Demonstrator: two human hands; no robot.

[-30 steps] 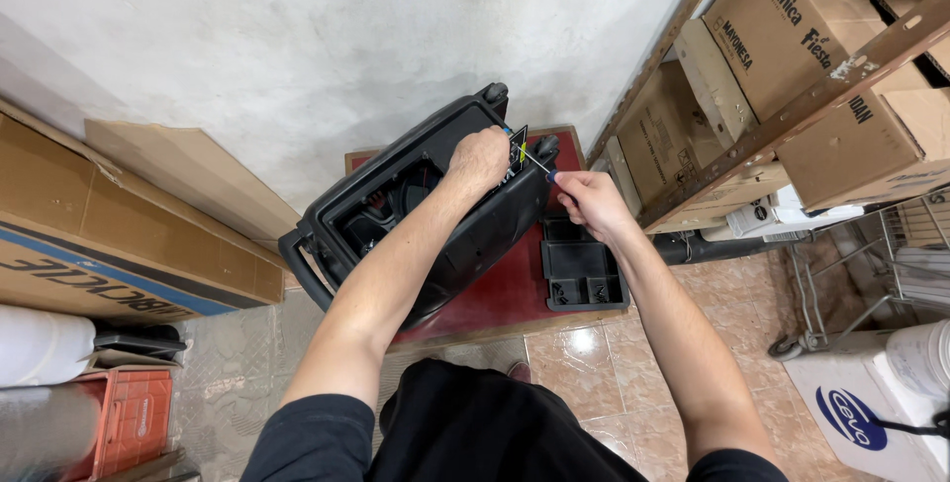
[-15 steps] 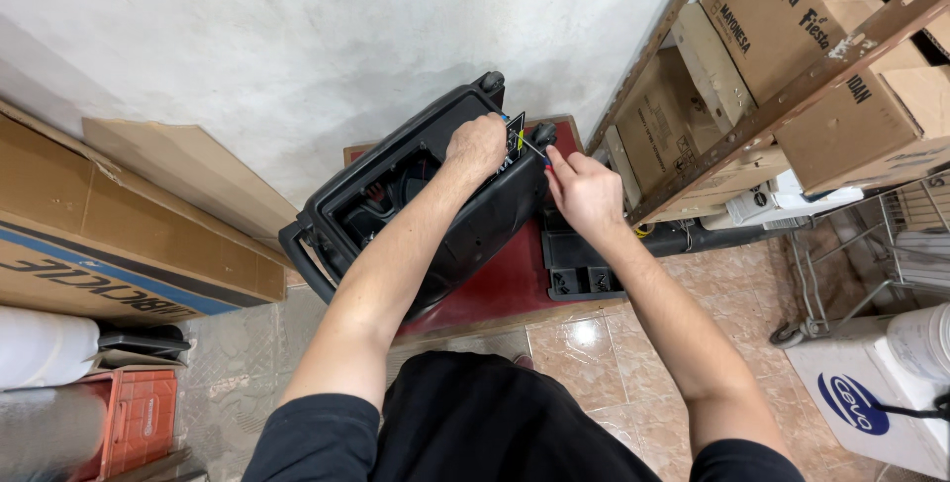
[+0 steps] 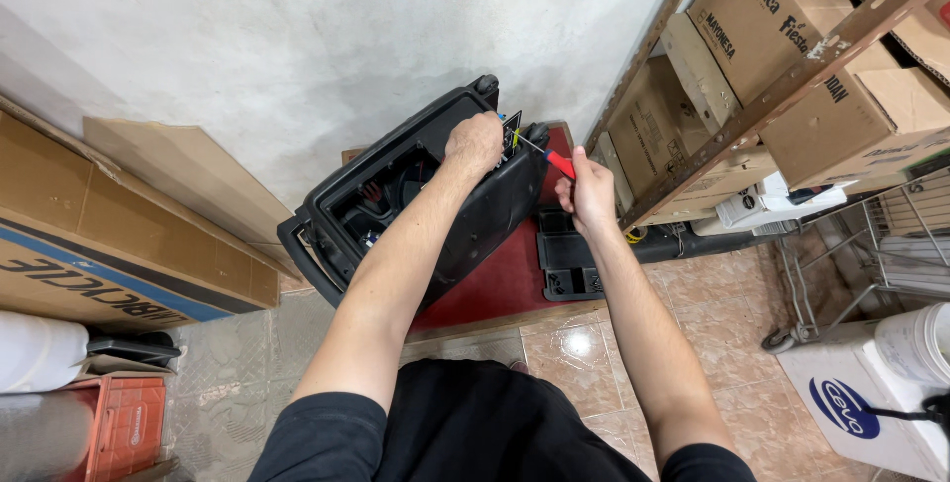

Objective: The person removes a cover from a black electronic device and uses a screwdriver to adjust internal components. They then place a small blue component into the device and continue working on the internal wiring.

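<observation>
Single head-worn view, looking steeply down along both forearms, close over the floor (image 3: 594, 363), wall (image 3: 297, 47) ahead

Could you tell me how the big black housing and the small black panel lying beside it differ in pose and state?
The black housing stands tilted on edge with its open cavity showing, while the small black panel lies flat on the red surface. The left hand rests on the housing and the right hand aims a red-handled screwdriver at it; the panel is untouched. Both are black moulded plastic.
</observation>
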